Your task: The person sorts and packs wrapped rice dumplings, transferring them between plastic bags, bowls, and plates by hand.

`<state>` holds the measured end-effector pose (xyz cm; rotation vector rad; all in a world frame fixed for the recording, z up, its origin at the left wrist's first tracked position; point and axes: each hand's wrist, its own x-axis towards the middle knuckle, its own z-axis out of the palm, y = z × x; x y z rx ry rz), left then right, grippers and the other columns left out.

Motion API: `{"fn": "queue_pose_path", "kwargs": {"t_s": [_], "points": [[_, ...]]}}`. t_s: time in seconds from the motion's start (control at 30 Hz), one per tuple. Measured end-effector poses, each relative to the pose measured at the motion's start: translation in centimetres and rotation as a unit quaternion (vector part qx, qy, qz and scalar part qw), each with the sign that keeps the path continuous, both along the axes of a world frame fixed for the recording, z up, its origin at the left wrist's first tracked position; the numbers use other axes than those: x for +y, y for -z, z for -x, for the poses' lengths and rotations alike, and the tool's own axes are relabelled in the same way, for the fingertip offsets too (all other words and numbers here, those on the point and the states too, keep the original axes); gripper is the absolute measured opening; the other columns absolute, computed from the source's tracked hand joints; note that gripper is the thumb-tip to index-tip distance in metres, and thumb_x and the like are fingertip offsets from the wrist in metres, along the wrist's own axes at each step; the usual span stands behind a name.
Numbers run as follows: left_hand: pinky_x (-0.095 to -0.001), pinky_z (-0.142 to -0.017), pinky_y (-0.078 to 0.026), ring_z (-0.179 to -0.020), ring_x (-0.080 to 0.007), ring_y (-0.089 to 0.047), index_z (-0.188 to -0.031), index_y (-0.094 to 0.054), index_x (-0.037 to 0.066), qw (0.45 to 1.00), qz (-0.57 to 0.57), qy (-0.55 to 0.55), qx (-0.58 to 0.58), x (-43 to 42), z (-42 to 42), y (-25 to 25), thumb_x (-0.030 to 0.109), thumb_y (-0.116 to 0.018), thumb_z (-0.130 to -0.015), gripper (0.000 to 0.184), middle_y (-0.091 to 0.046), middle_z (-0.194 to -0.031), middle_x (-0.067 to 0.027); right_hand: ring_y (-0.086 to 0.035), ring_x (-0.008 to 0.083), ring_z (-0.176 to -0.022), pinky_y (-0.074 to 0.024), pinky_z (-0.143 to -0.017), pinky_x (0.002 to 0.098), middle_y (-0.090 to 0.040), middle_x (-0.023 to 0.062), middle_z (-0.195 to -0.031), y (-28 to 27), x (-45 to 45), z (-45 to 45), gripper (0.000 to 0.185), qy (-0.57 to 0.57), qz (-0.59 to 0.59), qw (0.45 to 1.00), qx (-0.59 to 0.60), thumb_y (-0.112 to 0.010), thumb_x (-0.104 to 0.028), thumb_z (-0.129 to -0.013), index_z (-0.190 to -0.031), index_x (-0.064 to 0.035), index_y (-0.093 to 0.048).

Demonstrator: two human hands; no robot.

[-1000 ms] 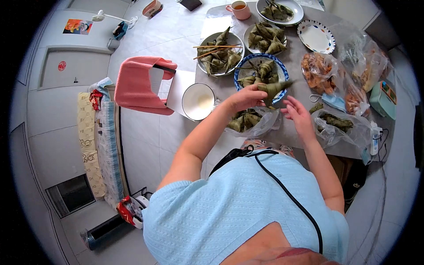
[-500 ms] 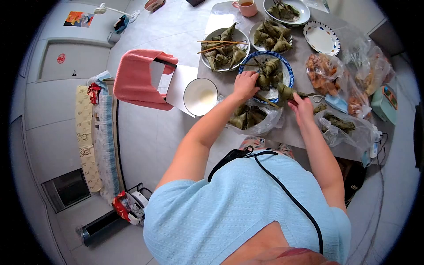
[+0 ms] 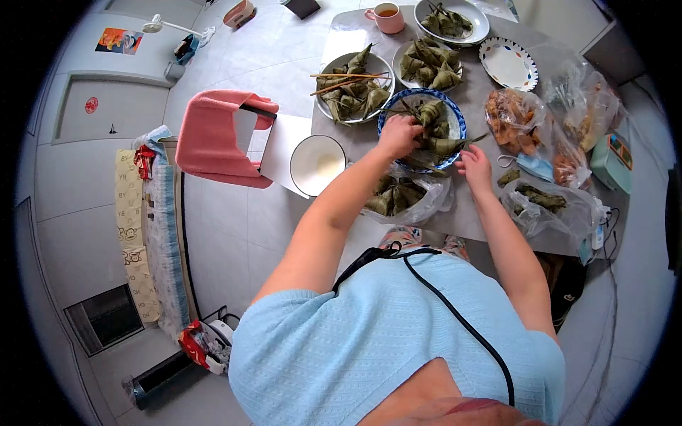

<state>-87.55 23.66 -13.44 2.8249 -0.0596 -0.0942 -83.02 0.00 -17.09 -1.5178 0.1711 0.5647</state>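
Observation:
A blue-rimmed bowl holds several leaf-wrapped zongzi. My left hand reaches over its left side, fingers curled down onto a zongzi and its ties; the fingertips are partly hidden. Another zongzi lies at the bowl's right side, its leaf tip pointing over the rim. Just right of it, my right hand holds nothing, with the fingers apart. Below the bowl, a clear plastic bag contains more green leaf wrappings or zongzi, partly covered by my left forearm.
Chopsticks rest across a bowl of zongzi. Farther back are another zongzi bowl, a pink cup and a patterned plate. Bags of brown food are at right. A white pot stands beside a pink-covered chair.
The zongzi that my right hand held now lies in the blue-rimmed bowl. My right hand has let go and its fingers have spread. My left hand remains over the bowl.

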Motion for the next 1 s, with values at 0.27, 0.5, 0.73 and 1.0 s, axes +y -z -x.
{"fn": "queue_pose_path", "kwargs": {"t_s": [0.27, 0.5, 0.73, 1.0], "points": [[-0.0301, -0.082, -0.047, -0.095, -0.0178, -0.061, -0.107, -0.067, 0.009, 0.901, 0.39, -0.177, 0.074, 3.2, -0.2, 0.3, 0.014, -0.073, -0.077, 0.031, -0.066, -0.103, -0.0078, -0.063, 0.0127, -0.075, -0.0486, -0.061, 0.0213, -0.062, 0.0133, -0.112, -1.3, -2.0, 1.5, 0.036, -0.084, 0.026, 0.996, 0.034, -0.05, -0.01, -0.09, -0.125, 0.0018, -0.048], [-0.0314, -0.08, -0.048, -0.087, -0.0199, -0.064, -0.106, -0.063, 0.0, 0.848, 0.434, -0.304, -0.018, 3.9, -0.4, 0.0, 0.017, -0.067, -0.082, 0.03, -0.068, -0.095, -0.0094, -0.062, 0.0108, -0.07, -0.0475, -0.058, 0.0216, -0.064, 0.0098, -0.103, -1.6, -2.1, 2.5, 0.026, -0.103, -0.003, 0.994, 0.022, -0.052, -0.007, -0.089, -0.114, -0.0007, -0.056], [-0.0348, -0.082, -0.048, -0.097, -0.0282, -0.063, -0.119, -0.054, -0.001, 0.912, 0.279, -0.3, -0.032, 3.7, 0.5, 0.4, 0.035, -0.072, -0.077, 0.059, -0.065, -0.105, -0.0151, -0.061, 0.0113, -0.073, -0.0478, -0.061, 0.0223, -0.064, 0.0083, -0.104, -1.9, -3.0, 4.0, 0.027, -0.138, 0.003, 0.99, 0.011, -0.052, -0.007, -0.09, -0.115, -0.0014, -0.056], [-0.0387, -0.084, -0.049, -0.102, -0.0315, -0.058, -0.132, -0.042, 0.008, 0.995, 0.062, -0.081, 0.0, 1.6, 0.8, -0.1, 0.027, -0.078, -0.069, 0.075, -0.055, -0.119, -0.0148, -0.061, 0.0118, -0.076, -0.048, -0.065, 0.0232, -0.064, 0.0084, -0.105, -2.1, -3.1, 4.5, 0.027, -0.157, -0.011, 0.987, 0.019, -0.052, -0.007, -0.09, -0.116, -0.0007, -0.055]]}}
